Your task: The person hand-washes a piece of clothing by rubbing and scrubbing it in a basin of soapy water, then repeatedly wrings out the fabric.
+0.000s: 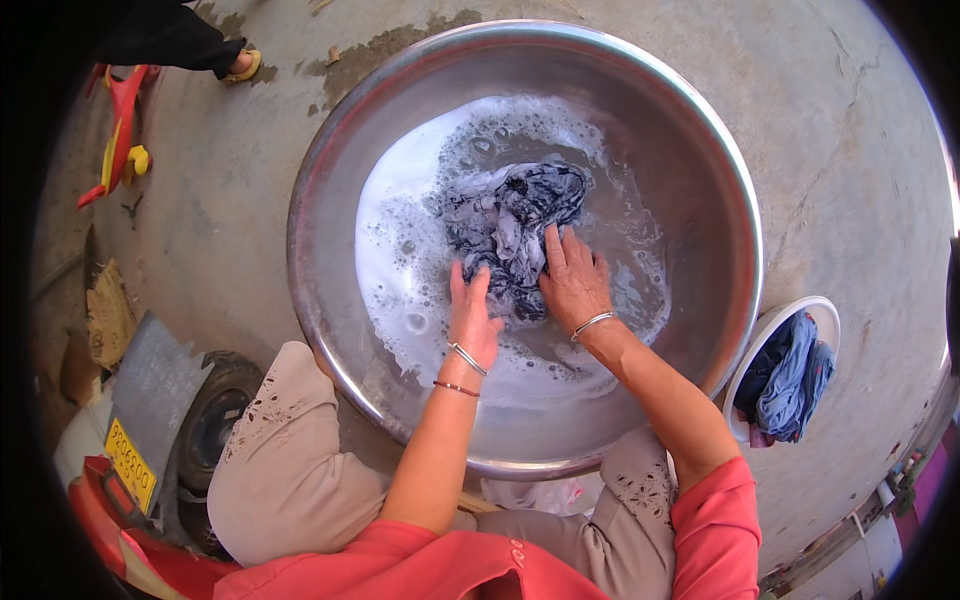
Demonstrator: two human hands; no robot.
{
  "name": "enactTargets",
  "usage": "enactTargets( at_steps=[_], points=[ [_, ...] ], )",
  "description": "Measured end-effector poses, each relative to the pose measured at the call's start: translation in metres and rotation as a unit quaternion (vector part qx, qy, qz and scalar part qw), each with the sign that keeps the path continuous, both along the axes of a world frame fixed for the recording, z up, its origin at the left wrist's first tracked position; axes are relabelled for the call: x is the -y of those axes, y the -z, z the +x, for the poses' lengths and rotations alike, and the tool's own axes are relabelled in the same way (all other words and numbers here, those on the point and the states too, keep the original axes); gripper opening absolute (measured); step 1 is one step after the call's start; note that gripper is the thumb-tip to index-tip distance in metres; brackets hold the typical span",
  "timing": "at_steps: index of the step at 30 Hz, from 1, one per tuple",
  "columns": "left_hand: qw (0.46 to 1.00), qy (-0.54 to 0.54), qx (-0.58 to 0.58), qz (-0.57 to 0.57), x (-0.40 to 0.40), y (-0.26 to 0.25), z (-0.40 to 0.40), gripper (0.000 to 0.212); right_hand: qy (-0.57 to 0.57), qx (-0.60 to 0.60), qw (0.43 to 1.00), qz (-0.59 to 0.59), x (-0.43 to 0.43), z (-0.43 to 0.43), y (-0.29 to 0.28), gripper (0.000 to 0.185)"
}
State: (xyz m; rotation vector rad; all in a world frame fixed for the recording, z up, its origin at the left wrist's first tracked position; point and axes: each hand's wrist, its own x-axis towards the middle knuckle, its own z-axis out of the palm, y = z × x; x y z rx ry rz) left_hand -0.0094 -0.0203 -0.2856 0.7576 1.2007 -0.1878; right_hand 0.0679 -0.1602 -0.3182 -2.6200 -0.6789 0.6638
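A large round metal basin (694, 225) stands before me on the ground, holding sudsy water (405, 225). In the middle of the suds lies a bunched, wet, dark-patterned cloth (544, 195) with paler parts. My left hand (472, 307) is at the near left edge of the cloth, thumb and forefinger spread, other fingers partly hidden. On its near right side, my right hand (576, 277) rests with fingertips against the fabric. Whether either hand grips a fold is hard to see. Both wrists wear silvery bangles.
A white bucket (825, 311) with blue clothes (791, 382) stands right of the basin. At left are a red-and-yellow ride-on toy (124, 124) and a vehicle's wheel (217, 405). Another person's foot (244, 66) is at upper left. Wet patches mark the concrete floor (810, 187).
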Motion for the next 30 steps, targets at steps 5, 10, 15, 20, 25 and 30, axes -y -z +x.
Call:
enactTargets(
  at_steps=[5,10,15,20,25,30],
  points=[
    [0.996,0.084,0.006,-0.038,0.013,-0.004,-0.002,0.087,-0.022,0.012,0.998,-0.056,0.024,0.032,0.006,0.06],
    [0.959,-0.036,0.092,-0.264,0.021,0.009,-0.014,0.065,0.083,-0.137,0.949,0.273,-0.025,0.008,-0.057,0.045],
    [0.852,-0.138,0.352,-0.363,-0.002,0.007,-0.019,0.04,-0.099,-0.225,0.921,0.302,-0.04,-0.03,-0.137,0.035],
    [0.887,-0.13,0.319,-0.307,0.004,0.011,-0.026,0.035,-0.11,-0.19,0.897,0.384,-0.038,-0.041,-0.142,0.036],
    [0.909,-0.124,0.271,-0.292,0.021,0.014,-0.03,0.03,-0.129,0.017,0.935,0.331,-0.032,0.003,-0.088,0.031],
    [0.962,-0.112,0.124,-0.216,0.047,-0.021,0.009,0.027,0.064,0.076,0.985,0.144,-0.012,0.072,-0.036,0.024]
  ],
)
